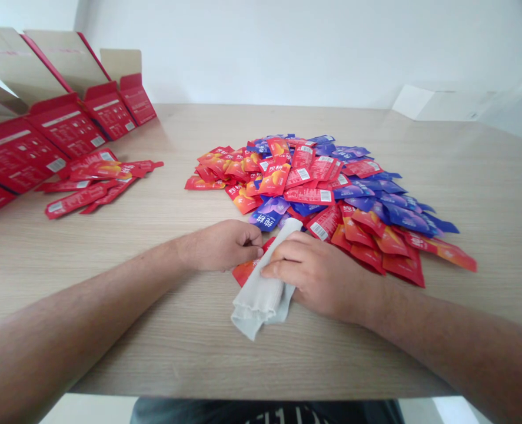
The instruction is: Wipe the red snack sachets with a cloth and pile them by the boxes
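In the head view, my right hand [320, 271] is closed around a white ribbed roll [265, 294] in a thin translucent wrapper. The roll lies slanted, its loose wrapper end toward me. Beside it, my left hand [225, 244] has thumb and finger pinched at the edge of a red sachet [244, 272], which is partly covered by the roll. Just beyond both hands spreads a heap of flat sachets, red-orange ones [275, 178] mixed with purple-blue ones [267, 215]. My right fingers hide part of the roll and the near side of the heap.
Several open red cartons [69, 126] line the left side, flaps raised. In front of them lies a small pile of red stick-shaped packets [104, 176]. A white box-like object [441, 105] stands at the back right against the wall. The table's front edge [261, 393] is near my lap.
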Tool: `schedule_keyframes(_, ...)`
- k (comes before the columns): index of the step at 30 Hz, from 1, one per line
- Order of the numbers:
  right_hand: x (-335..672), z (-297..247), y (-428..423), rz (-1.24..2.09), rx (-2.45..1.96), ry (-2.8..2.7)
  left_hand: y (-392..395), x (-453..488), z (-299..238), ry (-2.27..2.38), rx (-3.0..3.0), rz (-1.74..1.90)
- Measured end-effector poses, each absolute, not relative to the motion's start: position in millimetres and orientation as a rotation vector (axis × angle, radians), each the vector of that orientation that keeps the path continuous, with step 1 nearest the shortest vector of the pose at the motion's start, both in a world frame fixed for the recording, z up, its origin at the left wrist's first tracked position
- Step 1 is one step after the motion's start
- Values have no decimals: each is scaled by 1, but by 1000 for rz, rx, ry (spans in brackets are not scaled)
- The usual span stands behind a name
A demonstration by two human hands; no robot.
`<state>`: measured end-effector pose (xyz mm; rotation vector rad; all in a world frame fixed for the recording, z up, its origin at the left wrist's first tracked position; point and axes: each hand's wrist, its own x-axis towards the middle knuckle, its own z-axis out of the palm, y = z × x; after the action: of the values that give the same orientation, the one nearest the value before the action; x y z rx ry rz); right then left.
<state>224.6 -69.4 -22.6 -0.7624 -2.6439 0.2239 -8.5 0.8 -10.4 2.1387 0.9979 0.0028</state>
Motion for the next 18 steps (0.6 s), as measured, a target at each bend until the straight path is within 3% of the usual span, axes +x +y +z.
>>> schedule_keyframes(18,224,-22,-71,213,-839,-2616,-1,-9,-10,983,2157,4)
